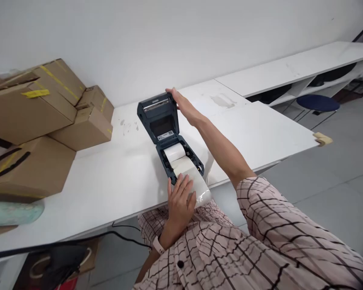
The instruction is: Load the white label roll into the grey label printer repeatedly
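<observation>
A dark label printer (157,120) stands on the white table near its front edge, its lid raised. Inside its base lies a white label roll (174,152), and a strip of labels (199,186) runs from it over the printer's front and past the table edge. My left hand (180,199) rests flat on that strip at the printer's front, fingers stretched out. At the top right corner of the raised lid is my right hand (184,105), its fingers over the lid's edge and holding it.
Cardboard boxes (33,108) are stacked on the table's left, with a pale green roll (13,212) in front. A black cable (109,233) hangs below the table edge. To the right are a tape-covered table corner (323,139) and a blue stool (318,103).
</observation>
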`<state>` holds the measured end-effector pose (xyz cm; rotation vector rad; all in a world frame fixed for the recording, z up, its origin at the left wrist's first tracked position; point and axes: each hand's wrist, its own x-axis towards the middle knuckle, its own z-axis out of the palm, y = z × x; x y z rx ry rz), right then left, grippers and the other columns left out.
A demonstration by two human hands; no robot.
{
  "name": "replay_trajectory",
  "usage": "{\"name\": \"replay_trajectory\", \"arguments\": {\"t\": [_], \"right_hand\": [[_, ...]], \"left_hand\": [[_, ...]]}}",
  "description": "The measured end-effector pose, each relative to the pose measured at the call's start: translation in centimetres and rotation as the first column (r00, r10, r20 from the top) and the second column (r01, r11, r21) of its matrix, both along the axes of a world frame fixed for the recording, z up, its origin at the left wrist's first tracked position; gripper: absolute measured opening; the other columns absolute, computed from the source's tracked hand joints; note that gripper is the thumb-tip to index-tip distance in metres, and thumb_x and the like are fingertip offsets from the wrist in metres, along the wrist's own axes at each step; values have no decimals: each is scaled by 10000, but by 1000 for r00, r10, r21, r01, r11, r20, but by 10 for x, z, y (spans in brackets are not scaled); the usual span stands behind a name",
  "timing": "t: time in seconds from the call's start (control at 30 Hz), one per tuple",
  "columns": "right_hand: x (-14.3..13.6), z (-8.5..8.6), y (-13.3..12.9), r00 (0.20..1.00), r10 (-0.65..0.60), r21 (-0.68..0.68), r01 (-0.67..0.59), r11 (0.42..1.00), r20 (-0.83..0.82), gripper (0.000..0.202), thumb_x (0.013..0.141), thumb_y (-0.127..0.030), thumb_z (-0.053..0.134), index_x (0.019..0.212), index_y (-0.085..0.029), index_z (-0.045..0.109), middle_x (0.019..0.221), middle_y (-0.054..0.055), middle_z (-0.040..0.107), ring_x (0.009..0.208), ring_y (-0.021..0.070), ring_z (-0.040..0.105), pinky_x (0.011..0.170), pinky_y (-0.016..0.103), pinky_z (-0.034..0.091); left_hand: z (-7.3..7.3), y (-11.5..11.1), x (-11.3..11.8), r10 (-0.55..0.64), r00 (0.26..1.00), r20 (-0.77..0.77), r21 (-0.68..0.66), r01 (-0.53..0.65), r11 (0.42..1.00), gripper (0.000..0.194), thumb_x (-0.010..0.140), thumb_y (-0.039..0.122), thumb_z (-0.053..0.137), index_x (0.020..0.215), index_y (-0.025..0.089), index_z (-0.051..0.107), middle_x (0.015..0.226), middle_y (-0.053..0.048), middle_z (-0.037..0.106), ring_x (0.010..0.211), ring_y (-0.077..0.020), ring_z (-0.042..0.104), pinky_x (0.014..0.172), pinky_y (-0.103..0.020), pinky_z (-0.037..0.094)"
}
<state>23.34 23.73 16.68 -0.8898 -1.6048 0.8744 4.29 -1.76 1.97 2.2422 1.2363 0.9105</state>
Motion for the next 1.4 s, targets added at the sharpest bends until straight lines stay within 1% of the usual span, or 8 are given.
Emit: {"name": "replay_trajectory", "arguments": {"t": [0.17,0.33,0.4,0.5,0.63,0.73,1.23,1.4], "right_hand": [[3,-29,-116,978,-209,119,205,971,23,600,1034,-682,275,1350,-299,613,1393,41,612,1349,272,530,1199,523,363],[0,-83,-198,951,-277,107,264,958,135,262,1009,-501,553,1131,-340,721,1225,48,689,1265,270,575,1139,529,424],[0,-99,-203,958,-285,-25,285,958,24,286,964,-484,635,1212,-351,687,1321,46,660,1339,274,544,1182,535,387],[1,-116,-198,935,-303,-381,216,899,-185,775,800,-500,810,1486,-377,473,1572,49,492,1499,301,404,1229,535,352],[0,-125,-197,892,-291,-702,-41,711,-346,972,747,-567,812,1574,-331,359,1627,73,438,1461,343,472,1204,545,412],[0,-125,-203,882,-276,-724,-101,683,-383,882,782,-566,789,1544,-321,419,1540,63,553,1356,332,585,1201,537,429],[-26,-138,-215,822,-493,-672,196,714,-284,837,775,-628,748,1485,-264,493,1511,91,566,1370,347,557,1166,510,458],[-17,-141,-214,836,-432,-655,121,746,-337,818,748,-589,798,1452,-274,524,1494,77,587,1371,335,555,1163,504,465]], "left_hand": [[-5,-10,-16,193,944,269,-69,-181,981,489,1034,472,383,1464,314,555,1212,-114,764,1292,-295,650,1229,-585,367],[15,4,-14,403,728,554,-93,-427,899,744,993,531,495,1634,271,222,1703,-123,293,1587,-302,249,1291,-497,237],[26,20,-9,443,706,553,-282,-341,897,797,963,568,551,1636,304,218,1749,-73,161,1615,-285,139,1304,-450,198],[33,44,-3,503,677,538,-573,-145,807,974,890,617,645,1657,298,137,1764,-64,55,1618,-291,119,1286,-407,261],[26,57,-5,479,657,582,-676,63,735,972,847,583,717,1634,272,239,1707,-110,293,1543,-318,347,1224,-414,390],[22,57,-10,417,681,602,-649,113,752,841,859,545,715,1575,263,376,1606,-126,466,1462,-323,468,1164,-432,459],[22,77,-22,266,815,515,-578,100,810,741,802,563,739,1406,179,546,1397,-158,637,1264,-313,611,1007,-415,542],[11,32,-14,556,674,486,-328,-450,831,448,829,538,709,1114,207,612,1137,-94,659,1024,-212,630,879,-340,526]]}}
